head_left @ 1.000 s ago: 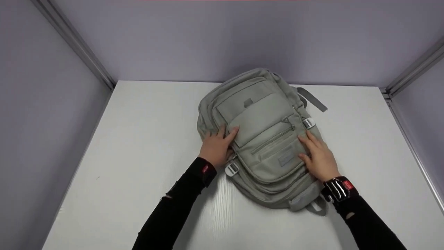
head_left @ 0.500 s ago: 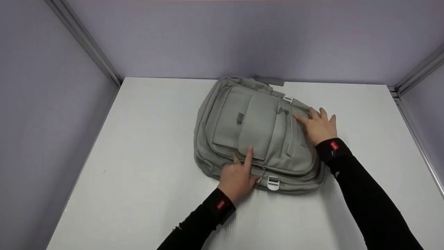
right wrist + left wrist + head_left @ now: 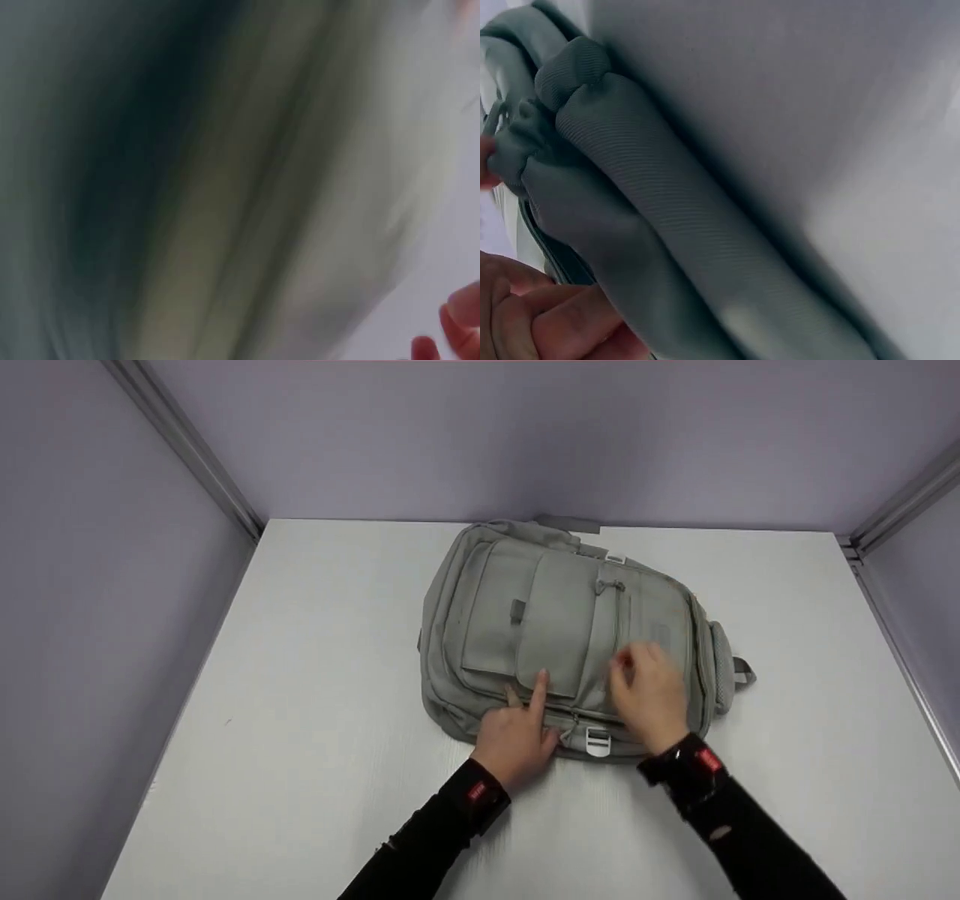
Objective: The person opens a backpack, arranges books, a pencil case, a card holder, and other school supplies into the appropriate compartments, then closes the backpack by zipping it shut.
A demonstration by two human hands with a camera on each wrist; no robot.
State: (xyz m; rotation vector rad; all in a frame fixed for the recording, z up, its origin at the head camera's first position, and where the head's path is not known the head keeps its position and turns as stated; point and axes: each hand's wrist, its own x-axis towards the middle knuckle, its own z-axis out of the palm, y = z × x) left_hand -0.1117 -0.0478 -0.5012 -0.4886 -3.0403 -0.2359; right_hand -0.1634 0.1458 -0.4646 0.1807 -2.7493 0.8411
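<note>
A grey-green backpack [image 3: 562,622] lies on its back on the white table, its top end toward the right. My left hand [image 3: 514,746] is at its near side, index finger stretched over the front pocket and thumb beside a white buckle [image 3: 598,742]. In the left wrist view, curled fingers [image 3: 570,319] grip the bag's side, next to a thick padded fabric roll [image 3: 660,187]. My right hand [image 3: 651,694] hovers over the lower right part of the bag, thumb and index loosely bent toward each other with nothing seen between them. The right wrist view is blurred by motion.
The white table [image 3: 315,660] extends around the bag. A purple-grey wall [image 3: 450,442] rises behind it, with metal corner posts [image 3: 195,450] at the sides. A dark strap [image 3: 568,523] lies at the bag's far edge, and a small loop [image 3: 742,671] sticks out at right.
The backpack has turned counterclockwise so its top end now points right. My left hand moved to its near side. My right hand has left the bag's right end and come nearer.
</note>
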